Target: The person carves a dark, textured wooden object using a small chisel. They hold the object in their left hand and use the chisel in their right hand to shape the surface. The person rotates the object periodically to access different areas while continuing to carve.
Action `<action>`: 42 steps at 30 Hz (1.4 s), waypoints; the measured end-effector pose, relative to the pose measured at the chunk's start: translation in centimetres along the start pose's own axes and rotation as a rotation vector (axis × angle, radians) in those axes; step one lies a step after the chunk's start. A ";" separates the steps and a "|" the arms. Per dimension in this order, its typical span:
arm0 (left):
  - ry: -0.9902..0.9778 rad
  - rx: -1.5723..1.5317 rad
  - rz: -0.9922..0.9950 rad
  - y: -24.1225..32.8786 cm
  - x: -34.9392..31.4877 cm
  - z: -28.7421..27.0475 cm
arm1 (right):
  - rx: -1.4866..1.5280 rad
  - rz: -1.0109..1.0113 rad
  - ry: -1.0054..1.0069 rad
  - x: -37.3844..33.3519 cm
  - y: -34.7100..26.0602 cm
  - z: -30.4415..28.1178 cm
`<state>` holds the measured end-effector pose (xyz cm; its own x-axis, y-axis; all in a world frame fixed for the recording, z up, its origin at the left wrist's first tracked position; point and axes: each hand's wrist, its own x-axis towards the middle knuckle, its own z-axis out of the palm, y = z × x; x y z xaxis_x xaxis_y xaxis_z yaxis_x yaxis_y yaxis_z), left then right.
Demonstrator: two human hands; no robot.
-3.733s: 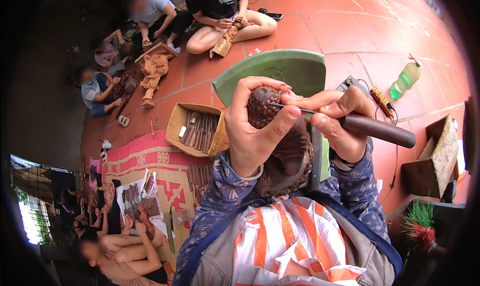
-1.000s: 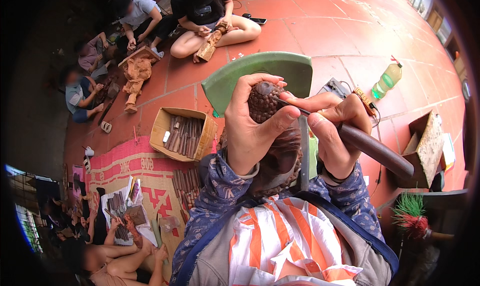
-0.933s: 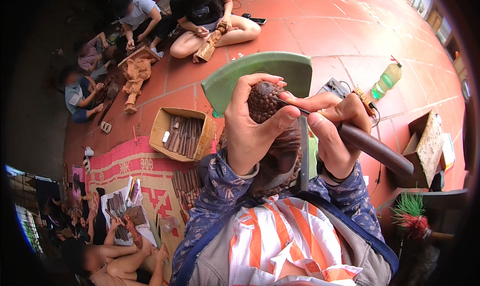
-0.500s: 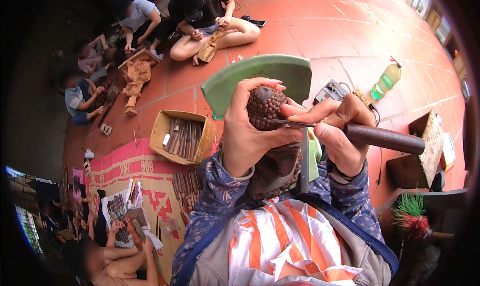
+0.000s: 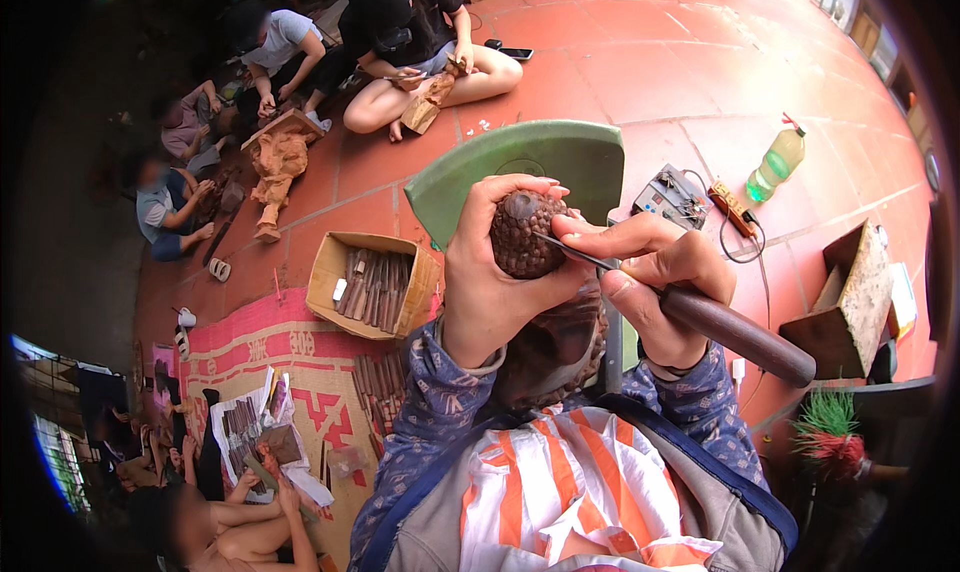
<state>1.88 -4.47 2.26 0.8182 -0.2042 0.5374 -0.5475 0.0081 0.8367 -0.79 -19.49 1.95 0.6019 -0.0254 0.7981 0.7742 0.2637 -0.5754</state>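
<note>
A dark brown carved wooden head (image 5: pixel 525 240), its top covered in small round knobs, stands upright before my chest. My left hand (image 5: pixel 485 282) is wrapped round its knobbed top, with the thumb along the near side. My right hand (image 5: pixel 665 272) grips a carving chisel (image 5: pixel 742 334) with a dark wooden handle and a thin metal blade. The blade's tip rests against the knobs on the right side, close to my left thumb. Below my hands, the lower part of the carving is partly hidden by my left hand and wrist.
Beyond the carving is a green plastic chair (image 5: pixel 510 152). To the left, a cardboard box (image 5: pixel 400 317) holds several chisels; more lie on a patterned mat (image 5: pixel 250 327). At right are a power strip (image 5: pixel 732 209), a green bottle (image 5: pixel 775 167) and a wooden box (image 5: pixel 845 302). Several people sit carving at left.
The chisel has tilted, its handle end swinging down toward me and its tip shifting slightly on the knobs. My right hand has turned with it. My left hand keeps its hold.
</note>
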 end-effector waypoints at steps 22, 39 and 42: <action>-0.005 -0.095 0.024 -0.4 0.0 0.0 | 0.230 0.125 -0.107 0.6 0.6 -1.8; 0.035 -0.004 0.037 -1.1 -0.1 0.0 | 0.330 0.100 0.024 -0.6 1.1 -2.3; 0.040 0.017 0.036 -0.8 -0.2 -0.1 | 0.273 0.122 0.081 -0.5 0.7 -1.9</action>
<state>2.19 -4.32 1.48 0.8040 -0.1645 0.5714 -0.5795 -0.0018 0.8150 -0.18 -21.15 0.78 0.7091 -0.0518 0.7032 0.6210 0.5184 -0.5880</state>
